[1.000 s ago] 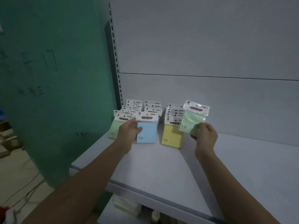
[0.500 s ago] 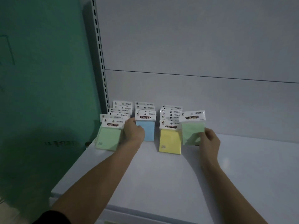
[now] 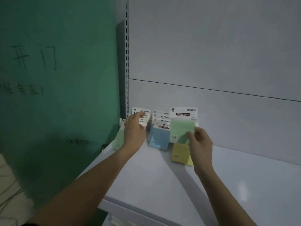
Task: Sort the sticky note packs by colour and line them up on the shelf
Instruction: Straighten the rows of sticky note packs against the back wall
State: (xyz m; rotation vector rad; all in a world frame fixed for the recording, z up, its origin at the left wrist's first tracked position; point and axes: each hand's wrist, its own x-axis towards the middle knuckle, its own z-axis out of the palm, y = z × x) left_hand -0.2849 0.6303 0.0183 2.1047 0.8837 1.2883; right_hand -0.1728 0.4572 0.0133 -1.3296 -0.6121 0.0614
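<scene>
Head camera caught a person at a white shelf sorting sticky note packs into rows by colour. The right hand pinched a green pack by its lower right corner between thumb and fingers, holding it upright and clear of the shelf, its printed header card facing the camera, probably so the colour could be read before it was placed. It hung in front of the yellow row, hiding all but the lower half of that row's front pack, and just right of the blue row.

The left hand was open, fingers loosely spread and reaching over the header cards of the green row at the far left, next to the slotted upright and the green wall. Whether those fingers touched the cards could not be told, since the hand was blurred. Its position suggested it was steadying or parting that row to make room.

All three rows leaned back toward the rear panel, one pack behind another, their headers overlapping. The held pack belonged two rows to the left, so it apparently had to cross over the blue row to reach its place.
</scene>
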